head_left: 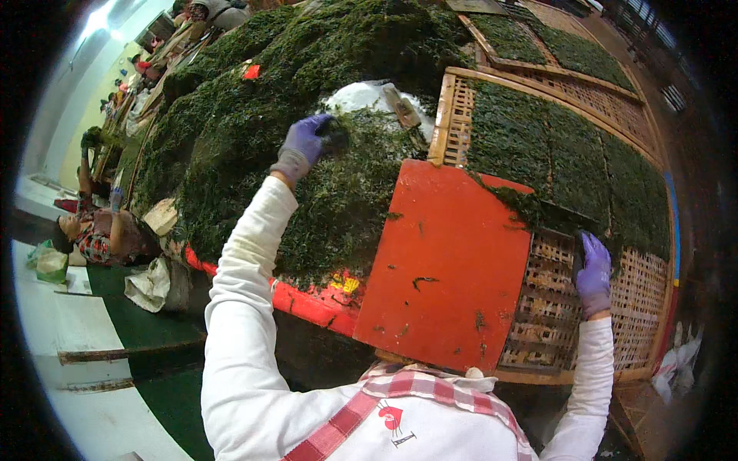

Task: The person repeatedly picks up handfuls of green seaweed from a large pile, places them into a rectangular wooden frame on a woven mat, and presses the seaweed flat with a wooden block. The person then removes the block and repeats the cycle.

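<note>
My left hand (pixel 304 146), in a purple glove, is closed around a dark green clump of seaweed (pixel 334 137) above a large seaweed heap (pixel 254 115). My right hand (pixel 594 276), gloved the same way, has its fingers curled at the edge of a thin dark frame (pixel 567 218). That frame lies over a woven bamboo rack (pixel 634 307), beside the flattened seaweed sheets (pixel 573 146). Between my hands a red board (pixel 446 269) lies flat, with scraps of seaweed on it and a strand along its far right corner.
Past the board a white mound (pixel 357 97) sits in the heap, with a wooden block (pixel 401 106) against it. More seaweed-covered racks (pixel 507 38) lie at the far right. On the left a co-worker (pixel 108 234) stands beside the heap, near a white sack (pixel 150 286).
</note>
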{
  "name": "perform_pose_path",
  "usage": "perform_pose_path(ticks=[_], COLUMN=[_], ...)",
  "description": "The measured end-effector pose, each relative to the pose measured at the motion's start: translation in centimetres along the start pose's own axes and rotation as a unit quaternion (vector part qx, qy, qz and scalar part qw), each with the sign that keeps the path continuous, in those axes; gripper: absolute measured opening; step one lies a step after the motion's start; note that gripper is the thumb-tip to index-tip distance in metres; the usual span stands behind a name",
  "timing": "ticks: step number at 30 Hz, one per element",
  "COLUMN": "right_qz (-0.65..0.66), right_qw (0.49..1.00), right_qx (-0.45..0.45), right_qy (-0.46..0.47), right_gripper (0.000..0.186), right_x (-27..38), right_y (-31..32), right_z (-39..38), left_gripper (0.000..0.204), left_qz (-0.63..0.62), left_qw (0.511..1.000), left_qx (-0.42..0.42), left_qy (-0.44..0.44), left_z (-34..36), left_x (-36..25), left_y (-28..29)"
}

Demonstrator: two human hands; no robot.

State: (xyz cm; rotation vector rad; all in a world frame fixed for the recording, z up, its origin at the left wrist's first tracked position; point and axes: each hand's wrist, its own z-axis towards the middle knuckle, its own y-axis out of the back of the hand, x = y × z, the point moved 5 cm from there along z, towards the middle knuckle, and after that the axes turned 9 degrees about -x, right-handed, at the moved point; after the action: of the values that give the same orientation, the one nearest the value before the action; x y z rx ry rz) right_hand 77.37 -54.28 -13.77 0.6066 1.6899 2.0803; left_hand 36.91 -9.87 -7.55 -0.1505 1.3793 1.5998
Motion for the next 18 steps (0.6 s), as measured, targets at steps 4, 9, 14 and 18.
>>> perform_pose_path(ticks=[4, 9, 14, 18], right_qz=[0.019, -0.07, -0.044, 0.024], right_qw=[1.0, 0.99, 0.99, 0.992], right_qx=[-0.009, 0.124, 0.114, 0.101], right_qy=[-0.018, -0.01, 0.068, 0.065], right_gripper=[0.057, 0.059, 0.063, 0.061], right_x=[-0.8, -1.2, 2.2, 1.5], right_y=[-0.7, -3.4, -3.2, -3.2], right_z=[0.5, 2.1, 3.0, 3.2], left_gripper=[0.033, 0.029, 0.03, 0.032], left_qz=[-0.304, -0.378, -0.49, -0.553], left_qw=[0.95, 0.925, 0.867, 0.818], left_qx=[0.001, 0.006, 0.09, 0.156], left_qy=[0.076, 0.025, 0.018, 0.002], left_z=[-0.1, -1.2, -3.1, -4.6], left_x=[-6.4, -19.2, -28.3, -32.4], left_y=[1.9, -0.9, -9.7, -19.4])
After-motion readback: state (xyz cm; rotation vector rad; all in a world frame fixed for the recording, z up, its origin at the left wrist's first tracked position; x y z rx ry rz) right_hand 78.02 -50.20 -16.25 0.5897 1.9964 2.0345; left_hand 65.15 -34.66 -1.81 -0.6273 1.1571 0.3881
